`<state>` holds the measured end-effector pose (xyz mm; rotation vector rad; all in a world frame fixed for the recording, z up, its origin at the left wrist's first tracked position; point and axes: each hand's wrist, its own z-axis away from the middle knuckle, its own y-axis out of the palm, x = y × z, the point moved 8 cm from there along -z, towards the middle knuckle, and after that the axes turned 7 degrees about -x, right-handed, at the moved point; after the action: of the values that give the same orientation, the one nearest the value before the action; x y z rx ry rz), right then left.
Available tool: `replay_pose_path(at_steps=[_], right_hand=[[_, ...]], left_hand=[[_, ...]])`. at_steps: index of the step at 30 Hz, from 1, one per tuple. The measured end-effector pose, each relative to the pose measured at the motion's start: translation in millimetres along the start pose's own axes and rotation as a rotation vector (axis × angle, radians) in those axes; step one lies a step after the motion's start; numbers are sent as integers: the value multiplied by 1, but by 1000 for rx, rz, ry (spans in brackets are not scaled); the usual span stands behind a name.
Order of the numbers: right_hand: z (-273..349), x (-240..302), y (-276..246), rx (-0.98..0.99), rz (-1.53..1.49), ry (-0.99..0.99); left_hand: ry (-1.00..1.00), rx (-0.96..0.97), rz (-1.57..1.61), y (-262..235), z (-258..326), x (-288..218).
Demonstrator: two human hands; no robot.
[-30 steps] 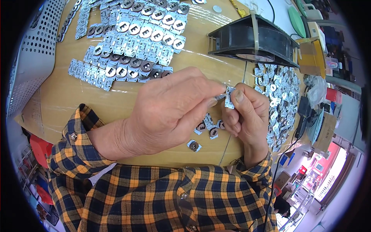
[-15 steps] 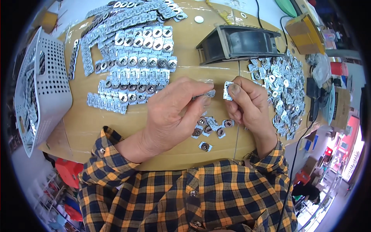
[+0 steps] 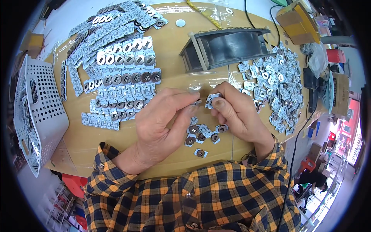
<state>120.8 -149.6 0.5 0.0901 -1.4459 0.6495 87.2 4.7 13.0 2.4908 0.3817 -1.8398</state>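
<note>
My left hand pinches a small dark round part between thumb and forefinger. My right hand holds a small white square plate at its fingertips, just right of the dark part; the two nearly touch. Below both hands lie several loose assembled pieces on the wooden table. Rows of finished white plates with dark round centres are laid out to the upper left. A heap of loose white plates lies to the right.
A black fan housing stands behind the hands. A white perforated basket sits at the table's left edge. Cardboard boxes and a cable are at the right. A small white disc lies at the back.
The view has shifted so the table sits lower and more of the rows shows. Both hands stay together over the loose pieces, still holding the small parts at their fingertips.
</note>
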Motion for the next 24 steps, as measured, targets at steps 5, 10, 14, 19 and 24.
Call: replay_pose_path(at_steps=[5, 10, 14, 19, 24], right_hand=[[-1, 14, -8, -134, 231, -308], [-7, 13, -8, -159, 217, -289], [-11, 7, -6, -114, 190, -200], [-12, 8, -3, -113, 228, -201], [-12, 5, -5, -114, 222, -197]], left_hand=[[21, 32, -28, 4, -5, -7], [47, 42, -38, 3, -4, -6], [94, 43, -56, 1, -7, -10], [163, 64, -78, -1, -6, -11], [109, 68, -68, -1, -8, -9]])
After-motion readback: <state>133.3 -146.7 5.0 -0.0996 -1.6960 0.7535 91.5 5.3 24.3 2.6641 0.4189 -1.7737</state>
